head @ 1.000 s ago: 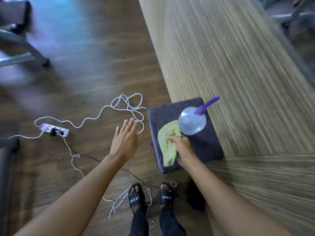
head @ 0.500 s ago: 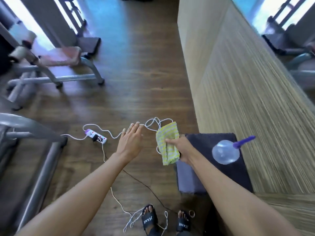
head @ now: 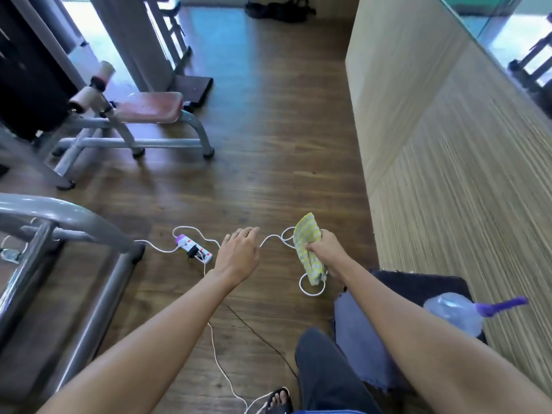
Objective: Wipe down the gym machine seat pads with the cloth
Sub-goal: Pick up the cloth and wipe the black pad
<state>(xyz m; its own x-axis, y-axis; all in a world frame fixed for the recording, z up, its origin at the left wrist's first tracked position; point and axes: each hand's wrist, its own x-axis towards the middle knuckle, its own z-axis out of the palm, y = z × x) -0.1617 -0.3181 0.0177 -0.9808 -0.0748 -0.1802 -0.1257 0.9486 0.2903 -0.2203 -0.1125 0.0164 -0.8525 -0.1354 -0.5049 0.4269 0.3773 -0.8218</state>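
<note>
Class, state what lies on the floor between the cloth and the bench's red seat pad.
Head view: bare wooden floor, apart from a white cable loop beside the cloth.

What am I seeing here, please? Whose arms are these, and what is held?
The camera sits on a person's head and looks forward and down, so the two bare arms are that person's own. The right hand holds a yellow striped cloth in its grip; the left hand is open and holds nothing. On the wooden floor lie a white power strip and a dark mat bearing a clear bottle. Ahead on the left stands a gym bench with a red seat pad.
</note>
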